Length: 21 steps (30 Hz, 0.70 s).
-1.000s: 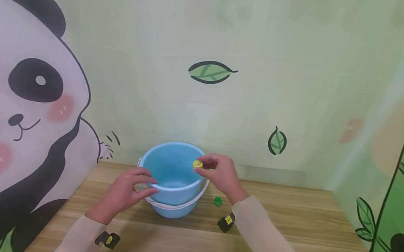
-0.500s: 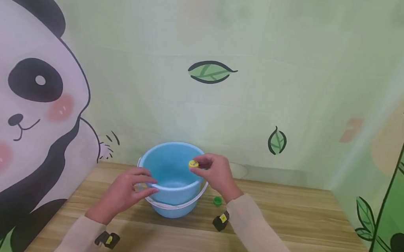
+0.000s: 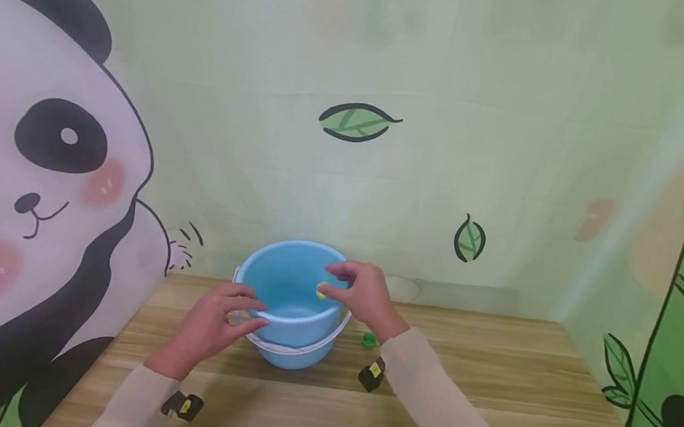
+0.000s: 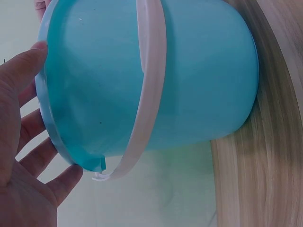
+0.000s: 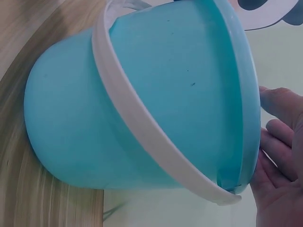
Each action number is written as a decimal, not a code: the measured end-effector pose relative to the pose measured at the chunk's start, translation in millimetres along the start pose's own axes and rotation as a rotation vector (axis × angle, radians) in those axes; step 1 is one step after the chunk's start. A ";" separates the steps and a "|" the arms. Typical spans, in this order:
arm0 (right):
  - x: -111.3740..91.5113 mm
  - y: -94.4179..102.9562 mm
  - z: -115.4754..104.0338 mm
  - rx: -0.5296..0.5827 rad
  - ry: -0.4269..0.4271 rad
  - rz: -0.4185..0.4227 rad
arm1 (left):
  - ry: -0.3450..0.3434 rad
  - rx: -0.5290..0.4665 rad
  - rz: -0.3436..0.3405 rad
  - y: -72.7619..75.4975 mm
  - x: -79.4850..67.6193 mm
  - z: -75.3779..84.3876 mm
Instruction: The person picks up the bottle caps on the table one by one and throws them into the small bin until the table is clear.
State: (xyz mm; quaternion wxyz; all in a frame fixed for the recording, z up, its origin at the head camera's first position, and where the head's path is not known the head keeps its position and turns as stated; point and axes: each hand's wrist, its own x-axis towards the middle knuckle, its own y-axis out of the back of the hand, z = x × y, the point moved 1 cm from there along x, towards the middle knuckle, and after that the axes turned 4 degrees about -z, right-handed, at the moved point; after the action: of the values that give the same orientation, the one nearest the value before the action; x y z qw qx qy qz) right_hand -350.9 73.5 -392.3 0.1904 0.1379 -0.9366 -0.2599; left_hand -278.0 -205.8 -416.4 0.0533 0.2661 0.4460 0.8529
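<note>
A light blue bucket (image 3: 297, 354) with a pale handle (image 3: 301, 350) stands upright on the wooden table. My left hand (image 3: 206, 327) holds its near-left rim, thumb on the near side and fingers over the opening; the left wrist view shows the thumb and fingertips at the rim (image 4: 45, 104). Over the right side of the opening is my right hand (image 3: 366, 292), thumb and index finger parted. Just beyond the right thumb's tip a small yellow cap-like piece (image 3: 320, 291) shows, partly hidden by the thumb and apart from the index finger.
A small green bottle cap (image 3: 369, 340) lies on the table (image 3: 486, 372) to the right of the bucket. Behind stands a light green backdrop (image 3: 231, 164) printed with a panda, leaves and bamboo. Each wrist carries a small black camera.
My right hand has shifted slightly left over the bucket, and its finger and thumb have come apart. The yellow piece has left the pinch and dropped a little. My left hand has stayed put.
</note>
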 end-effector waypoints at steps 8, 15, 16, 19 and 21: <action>-1.2 0.0 3.3 0.010 -0.002 0.020 | -0.017 0.012 0.008 0.7 -0.2 -0.4; -2.8 2.5 5.3 0.038 -0.005 0.035 | 0.005 0.003 -0.005 0.9 0.0 0.8; -3.3 3.1 5.3 0.043 -0.007 0.034 | 0.007 0.004 -0.007 0.8 0.1 0.7; -4.7 5.4 5.7 0.054 -0.007 0.032 | 0.010 0.003 -0.009 0.7 0.2 0.8; -5.4 7.1 6.7 0.060 -0.007 0.036 | 0.010 0.000 -0.008 0.8 0.4 1.0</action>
State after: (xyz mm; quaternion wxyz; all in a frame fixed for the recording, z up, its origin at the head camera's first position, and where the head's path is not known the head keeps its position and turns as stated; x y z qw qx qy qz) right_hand -350.1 84.2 -395.3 0.1873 0.1259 -0.9470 -0.2287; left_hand -277.7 -205.4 -415.2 0.0544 0.2601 0.4475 0.8539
